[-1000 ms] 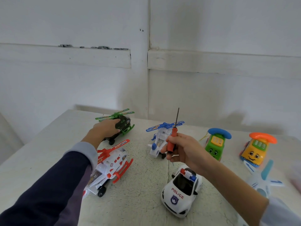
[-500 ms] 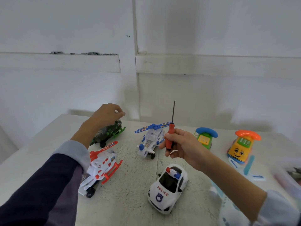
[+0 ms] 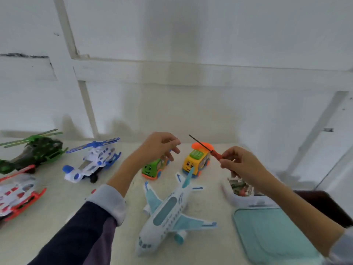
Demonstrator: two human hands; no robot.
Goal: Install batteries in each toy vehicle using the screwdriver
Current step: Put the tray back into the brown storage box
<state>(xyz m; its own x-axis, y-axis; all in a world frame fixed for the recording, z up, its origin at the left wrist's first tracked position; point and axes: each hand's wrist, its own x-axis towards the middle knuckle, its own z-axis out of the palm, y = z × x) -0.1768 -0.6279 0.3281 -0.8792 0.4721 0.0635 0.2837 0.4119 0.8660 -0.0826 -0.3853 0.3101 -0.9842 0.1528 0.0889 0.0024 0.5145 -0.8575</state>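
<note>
My right hand (image 3: 241,163) grips a red-handled screwdriver (image 3: 205,147), its dark shaft pointing up and left in front of the yellow phone car (image 3: 194,162). My left hand (image 3: 158,146) hovers with loosely curled fingers and nothing in it, just above the green phone car (image 3: 152,169). A white and light-blue toy airplane (image 3: 168,213) lies on the table below both hands. To the left stand a blue and white helicopter (image 3: 91,161), a green helicopter (image 3: 32,152) and a red and white helicopter (image 3: 17,192).
A clear container (image 3: 240,190) with small items stands under my right forearm. Its teal lid (image 3: 267,232) lies at the near right. A dark chair back (image 3: 324,203) shows past the table's right edge. A white wall borders the table's far side.
The view has swung right. My left hand left the green helicopter and moved over the green phone car. My right hand shifted right, tilting the screwdriver left. The police car is out of sight.
</note>
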